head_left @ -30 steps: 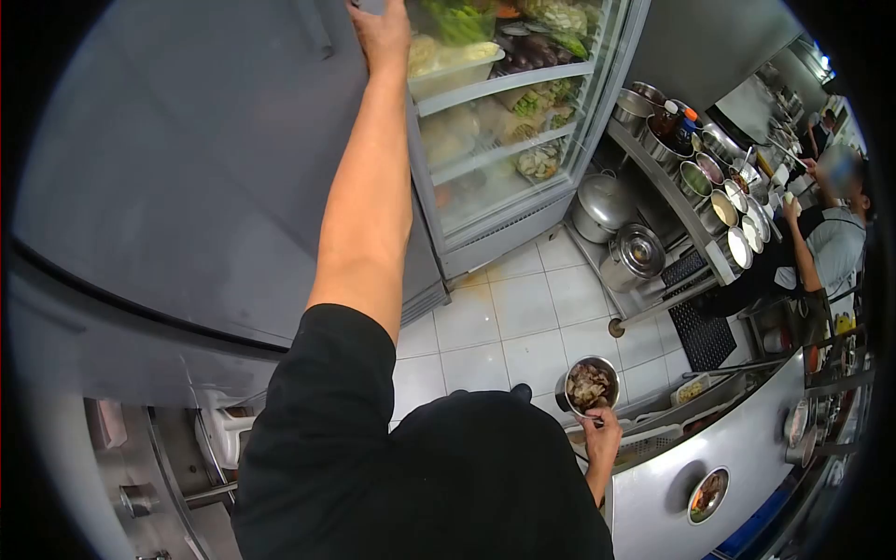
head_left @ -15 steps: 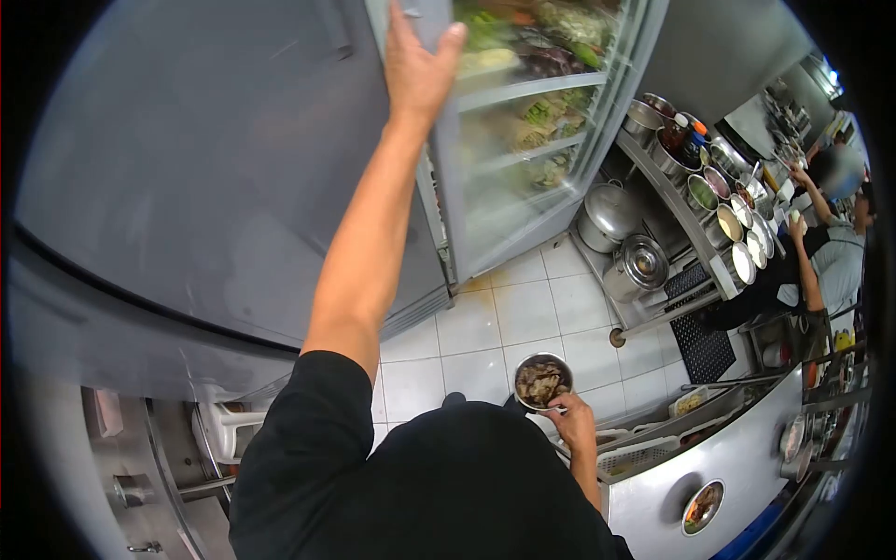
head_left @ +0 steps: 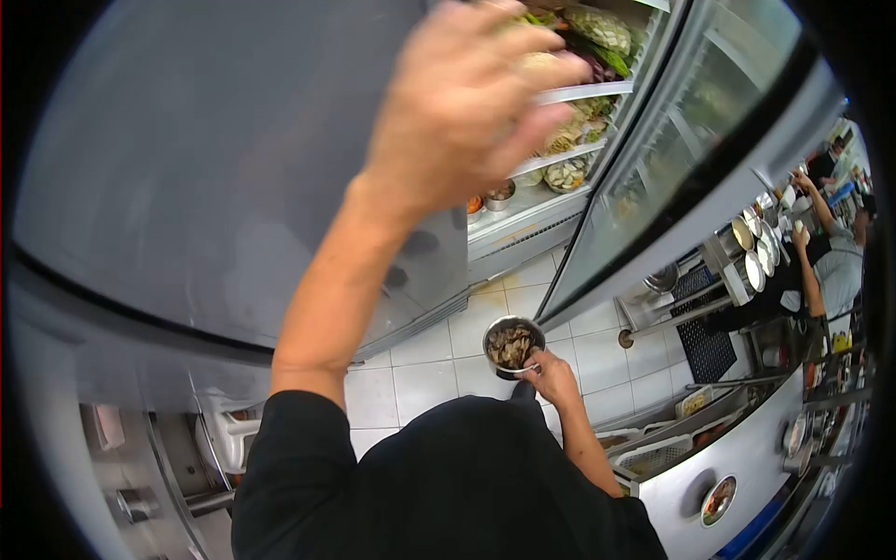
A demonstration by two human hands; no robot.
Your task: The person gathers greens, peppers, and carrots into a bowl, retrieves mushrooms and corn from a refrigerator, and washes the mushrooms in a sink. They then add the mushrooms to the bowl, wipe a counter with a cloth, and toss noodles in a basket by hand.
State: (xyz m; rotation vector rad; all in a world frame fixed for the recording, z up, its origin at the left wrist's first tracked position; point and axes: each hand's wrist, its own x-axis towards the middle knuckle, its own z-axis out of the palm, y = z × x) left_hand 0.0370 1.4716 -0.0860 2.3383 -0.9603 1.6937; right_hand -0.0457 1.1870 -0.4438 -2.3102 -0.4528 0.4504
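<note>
My left hand [head_left: 476,103] is raised in front of the refrigerator's open doorway, a little blurred, with its fingers apart and nothing visible in them. To its right the glass refrigerator door [head_left: 691,159] stands wide open. Low in the middle, my right hand [head_left: 553,375] grips the rim of a round metal bowl [head_left: 487,347]. Dark brown sliced food [head_left: 512,346], perhaps mushrooms, lies inside the bowl. Behind my left hand, bagged vegetables [head_left: 597,30] fill the upper refrigerator shelf [head_left: 597,91], and small containers [head_left: 501,194] stand at the bottom.
A large grey cabinet front [head_left: 205,168] takes up the left side. At the lower right, a steel counter [head_left: 672,495] carries a bowl of food [head_left: 718,501]. Beyond the door, a person [head_left: 835,266] works near several bowls [head_left: 754,271]. White tiles [head_left: 425,387] cover the floor.
The glass door has swung open to the right, exposing the shelves. My left hand has let go of its edge and come closer to the camera. The bowl has shifted slightly left and up.
</note>
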